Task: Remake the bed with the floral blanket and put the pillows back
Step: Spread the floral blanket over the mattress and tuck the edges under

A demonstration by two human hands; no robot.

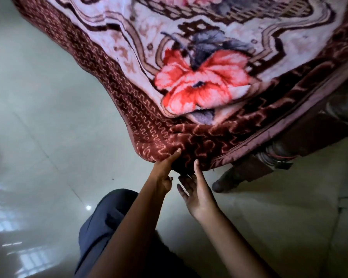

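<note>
Floral blanket (189, 57), one; left hand (162, 174), right hand (198, 194) touching

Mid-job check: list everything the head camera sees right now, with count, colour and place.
floral blanket: one; maroon border, pale centre with red-pink flowers; spread over the bed, corner hanging toward the camera.
bed frame: one; dark brown wood; under the blanket at right, its leg on the floor.
floor: glossy pale tiles; left side and bottom right.
trouser leg: one; dark blue; bottom centre-left.
left hand: one; pinches the blanket's corner, thumb on top.
right hand: one; beside the left hand, thumb against the blanket's edge, fingers straight beneath it.
</note>
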